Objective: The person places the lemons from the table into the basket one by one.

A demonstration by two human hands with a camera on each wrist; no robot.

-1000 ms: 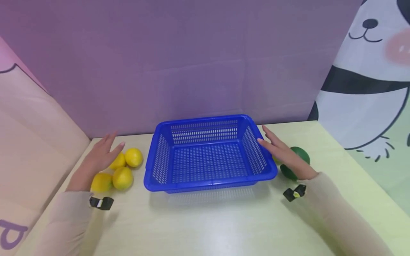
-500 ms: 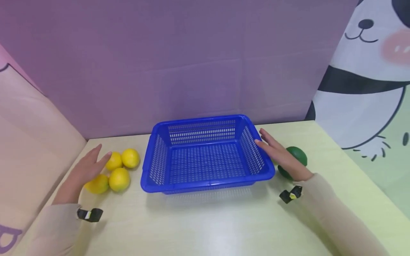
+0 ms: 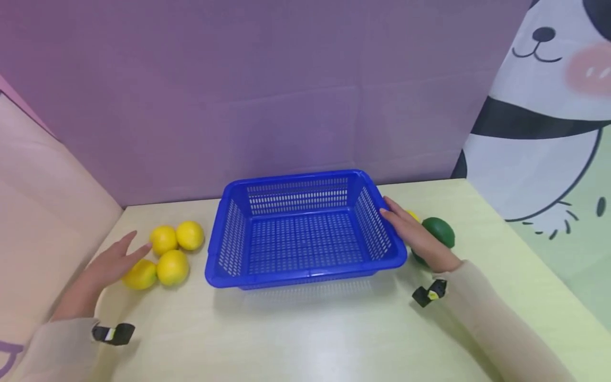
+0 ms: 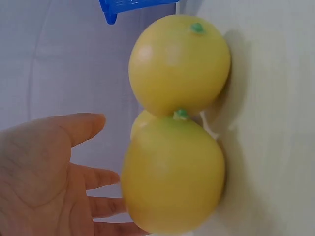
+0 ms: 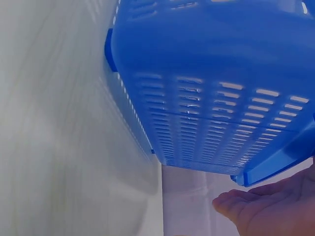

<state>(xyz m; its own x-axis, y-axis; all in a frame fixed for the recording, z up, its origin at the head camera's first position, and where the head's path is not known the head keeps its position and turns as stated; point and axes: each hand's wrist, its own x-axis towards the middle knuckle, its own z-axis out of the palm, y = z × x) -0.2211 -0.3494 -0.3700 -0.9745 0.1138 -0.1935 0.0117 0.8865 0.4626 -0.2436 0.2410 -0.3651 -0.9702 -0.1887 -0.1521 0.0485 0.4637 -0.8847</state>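
Note:
A blue plastic basket (image 3: 305, 277) with slotted walls stands in the middle of the table, nothing inside it. My right hand (image 3: 415, 236) is at its right rim, fingers extended along the outside; the right wrist view shows the fingertips (image 5: 229, 204) close by the rim corner. Several yellow round fruits (image 3: 173, 267) with green stem nubs lie clustered left of the basket. Beside their left edge is my left hand (image 3: 107, 265), fingers spread and thumb apart. In the left wrist view its fingers reach behind the nearest yellow fruit (image 4: 172, 177), overlapping its edge.
Dark green round fruit (image 3: 439, 231) lies right of the basket, partly hidden by my right hand, with a bit of yellow fruit (image 3: 413, 215) behind. A purple backdrop (image 3: 286, 106) closes off the table's (image 3: 286, 339) far edge; a printed panel (image 3: 534, 159) stands at right.
My left hand has moved left and nearer to me, from above the yellow fruits to beside them. My right hand stays at the basket's right rim, its fingers slightly lower. The basket stays put.

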